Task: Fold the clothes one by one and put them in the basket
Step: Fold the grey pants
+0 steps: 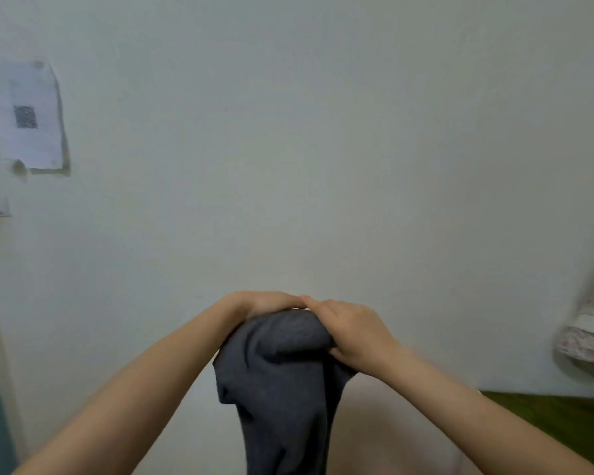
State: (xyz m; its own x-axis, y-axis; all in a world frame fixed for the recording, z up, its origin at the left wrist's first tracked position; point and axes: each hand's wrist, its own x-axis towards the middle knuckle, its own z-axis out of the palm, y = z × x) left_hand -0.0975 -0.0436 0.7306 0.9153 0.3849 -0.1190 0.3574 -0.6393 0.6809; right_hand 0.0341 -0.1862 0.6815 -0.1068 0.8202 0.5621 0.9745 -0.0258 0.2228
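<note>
Two hands are seen — left hand, right hand — one dark grey garment, one paper sheet.

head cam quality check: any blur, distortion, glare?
Head view: soft all over, floral fabric at right edge smeared by motion blur; wall paper unreadable; wide-angle bending at edges; flat dim light, no glare; both hands, left hand, right hand, and grey garment fairly clear.
</note>
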